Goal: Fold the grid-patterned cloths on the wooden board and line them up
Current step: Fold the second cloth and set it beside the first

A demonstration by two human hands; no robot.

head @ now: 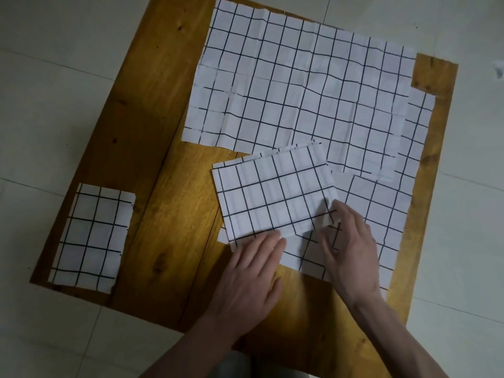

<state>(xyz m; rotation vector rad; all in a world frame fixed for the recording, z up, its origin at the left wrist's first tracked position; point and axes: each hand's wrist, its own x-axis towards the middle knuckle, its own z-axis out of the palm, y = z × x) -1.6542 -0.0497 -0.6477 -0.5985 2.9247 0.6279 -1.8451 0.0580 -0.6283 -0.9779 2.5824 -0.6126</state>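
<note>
A partly folded white cloth with a black grid (275, 192) lies near the middle of the wooden board (169, 214). My left hand (251, 274) rests flat on the cloth's near edge. My right hand (346, 241) pinches its near right corner. A large unfolded grid cloth (305, 83) is spread over the far half of the board. Another flat grid cloth (381, 214) lies under it at the right. One folded grid cloth (91, 236) sits at the board's near left corner.
The board lies on a pale tiled floor (54, 77). A small white scrap (499, 69) is on the floor at the far right. Bare wood shows along the board's left half and near edge.
</note>
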